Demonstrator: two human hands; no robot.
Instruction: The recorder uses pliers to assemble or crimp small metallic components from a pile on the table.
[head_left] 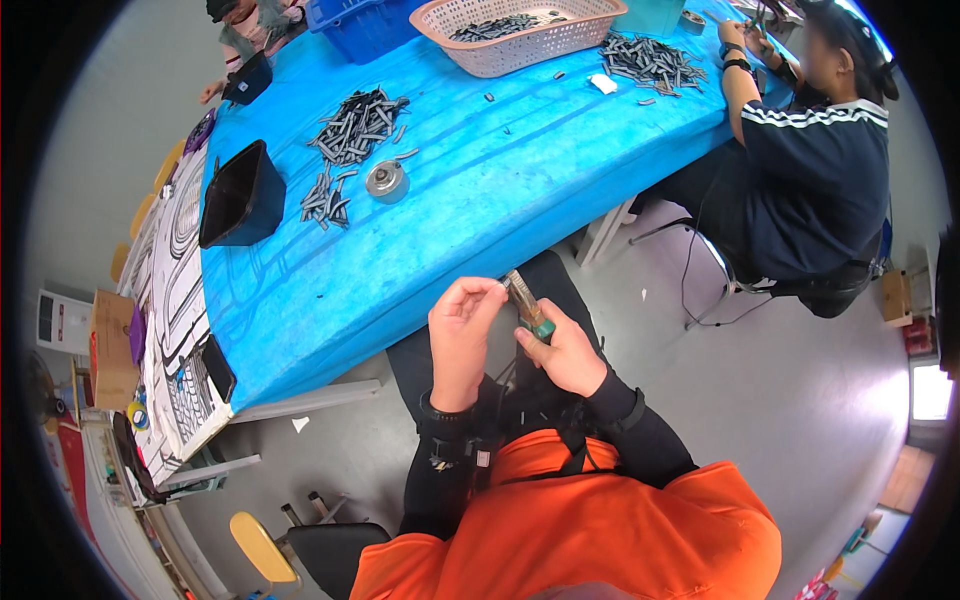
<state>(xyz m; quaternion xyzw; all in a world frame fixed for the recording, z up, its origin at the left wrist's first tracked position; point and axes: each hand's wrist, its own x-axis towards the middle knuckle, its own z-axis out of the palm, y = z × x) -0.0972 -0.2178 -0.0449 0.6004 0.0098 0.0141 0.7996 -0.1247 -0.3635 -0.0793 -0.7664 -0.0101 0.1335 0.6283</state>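
Observation:
Above my lap, just off the table's near edge, my right hand [570, 355] is wrapped round a hand tool [528, 302] with a brownish body and a green end. Its kind is unclear at this size. The fingertips of my left hand [465, 318] are pinched together at the tool's far tip. What they hold there is too small to make out. On the blue-covered table [470, 215] ahead lie a heap of short dark grey curved pieces [358, 128] and a smaller pile of them [325, 200]. Beside these stands a round metal tin [386, 181].
A black bin [243, 195] stands at the table's left. Farther back are a pink basket [515, 50] holding grey pieces, a blue crate [365, 30] and another heap [652, 65]. A co-worker [815, 170] sits at the right; another person [262, 25] is at the far left.

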